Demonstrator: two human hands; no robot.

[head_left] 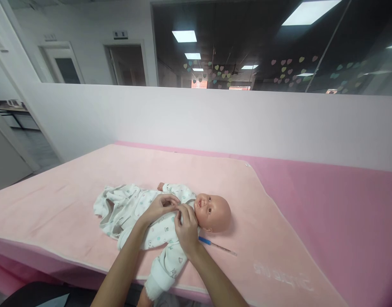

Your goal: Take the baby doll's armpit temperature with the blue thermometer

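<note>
A baby doll (pixel 215 213) lies on its back, its bare head pointing right, dressed in a white printed onesie (pixel 157 234). My left hand (pixel 162 207) is over the doll's chest, fingertips pinched together at the onesie's neckline. From the near side, my right hand (pixel 187 226) meets it there, thumb and fingers closed on the cloth just below the chin. The exact bit of fabric between the fingertips is hidden. One sleeve stretches toward me past the table's edge, and the garment's leg end lies loosely bunched at left.
A slim stick with a blue end and thin clear shaft (pixel 217 246) rests beside the doll's head. Beneath lies a peach blanket (pixel 272 238) with faint lettering, over a pink cover (pixel 343 213). A white low wall (pixel 215 119) stands behind, with glass above it.
</note>
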